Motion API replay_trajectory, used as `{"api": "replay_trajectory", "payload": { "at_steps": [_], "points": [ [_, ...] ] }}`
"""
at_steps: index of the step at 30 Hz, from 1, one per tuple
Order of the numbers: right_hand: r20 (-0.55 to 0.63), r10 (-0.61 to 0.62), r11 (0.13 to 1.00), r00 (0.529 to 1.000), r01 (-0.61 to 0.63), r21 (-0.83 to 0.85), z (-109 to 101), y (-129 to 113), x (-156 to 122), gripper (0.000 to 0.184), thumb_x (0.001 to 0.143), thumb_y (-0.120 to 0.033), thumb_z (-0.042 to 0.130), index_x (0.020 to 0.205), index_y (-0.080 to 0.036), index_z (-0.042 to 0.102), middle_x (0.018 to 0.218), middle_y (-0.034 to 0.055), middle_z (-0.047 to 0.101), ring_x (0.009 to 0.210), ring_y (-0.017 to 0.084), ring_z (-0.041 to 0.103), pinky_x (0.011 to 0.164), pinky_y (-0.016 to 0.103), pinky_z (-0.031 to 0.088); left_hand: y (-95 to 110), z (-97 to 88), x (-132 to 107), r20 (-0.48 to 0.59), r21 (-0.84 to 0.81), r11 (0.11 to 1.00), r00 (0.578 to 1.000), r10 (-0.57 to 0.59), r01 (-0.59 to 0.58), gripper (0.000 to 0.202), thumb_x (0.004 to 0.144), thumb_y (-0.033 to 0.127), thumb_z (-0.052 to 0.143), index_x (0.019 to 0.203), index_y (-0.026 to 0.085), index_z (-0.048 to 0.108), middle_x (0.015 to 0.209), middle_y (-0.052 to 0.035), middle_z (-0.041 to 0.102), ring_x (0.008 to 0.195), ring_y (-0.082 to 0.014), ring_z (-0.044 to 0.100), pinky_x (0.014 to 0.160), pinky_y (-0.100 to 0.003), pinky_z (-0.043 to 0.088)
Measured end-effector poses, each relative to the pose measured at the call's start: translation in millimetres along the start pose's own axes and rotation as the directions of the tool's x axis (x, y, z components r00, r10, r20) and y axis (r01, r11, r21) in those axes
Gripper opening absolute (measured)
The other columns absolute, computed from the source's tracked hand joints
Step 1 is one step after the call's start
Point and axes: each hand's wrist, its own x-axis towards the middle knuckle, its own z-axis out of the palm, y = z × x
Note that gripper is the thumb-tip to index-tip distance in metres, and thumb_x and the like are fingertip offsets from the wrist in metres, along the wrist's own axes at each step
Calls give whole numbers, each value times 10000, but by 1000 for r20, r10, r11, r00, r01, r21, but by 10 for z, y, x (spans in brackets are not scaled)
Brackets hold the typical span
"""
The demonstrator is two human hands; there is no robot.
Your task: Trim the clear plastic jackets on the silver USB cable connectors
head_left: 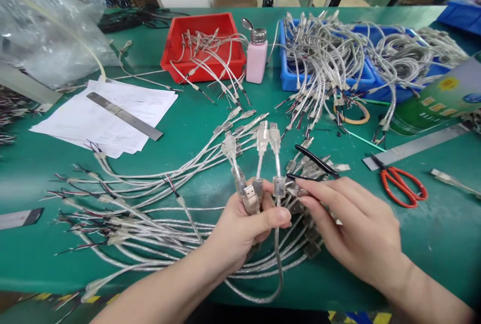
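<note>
My left hand point(244, 223) is closed around a bunch of translucent silver USB cables point(259, 168); their clear connector ends stick up above my fingers and one metal plug shows near my thumb. My right hand point(353, 228) reaches in from the right, its fingers pinching a cable connector point(296, 189) from the pile right beside the left hand. More of these cables point(143, 203) fan out flat over the green table point(188, 128) to the left, their bare wire ends pointing left. Black-handled cutters point(315, 161) lie just above my right fingers.
Red-handled scissors point(402, 186) and a steel ruler point(417, 146) lie at the right. At the back stand a red bin point(176, 43) with cables, a pink dispenser bottle point(256, 58) and blue bins point(289, 75) heaped with cables. Papers point(108, 118) under another ruler point(124, 116) lie left, by a plastic bag point(41, 28).
</note>
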Motion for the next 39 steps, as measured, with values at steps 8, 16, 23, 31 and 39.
{"api": "replay_trajectory", "payload": {
  "at_steps": [8,16,23,31,39],
  "points": [
    [120,-11,994,993,-2,106,21,1,-24,209,867,-157,570,1071,-118,596,878,70,647,749,158,573,667,299,474,19,-15,12,27,11,1000,1000,9,-9,292,688,215,745,876,202,522,538,61,525,393,-25,285,355,-152,188],
    [44,-52,997,998,54,-55,59,-15,15,188,837,-147,611,1024,-131,608,831,60,672,693,168,563,640,322,459,3,0,6,-13,13,1000,1000,-8,8,329,666,240,764,876,214,511,526,59,520,407,-43,341,361,-156,172],
    [18,-20,996,1000,18,91,6,-4,16,214,836,-116,599,1050,-131,598,822,62,651,706,160,560,637,306,454,-3,-9,5,-17,52,999,1000,-6,7,346,664,254,761,901,212,512,544,53,534,400,-40,315,367,-165,187],
    [-2,128,971,992,-125,205,-22,48,29,206,898,-124,490,1081,-163,576,865,57,623,771,148,584,671,267,484,-45,-24,8,-40,91,996,999,16,-13,340,641,258,779,869,221,529,528,83,442,410,-45,314,369,-169,208],
    [-14,298,893,954,-274,356,-38,59,79,314,937,-149,387,1239,-139,474,1044,96,586,975,152,555,869,316,483,-60,-38,-65,-291,153,987,957,3,43,405,590,335,814,905,208,594,620,23,564,494,-84,461,379,-155,277]
  ]
}}
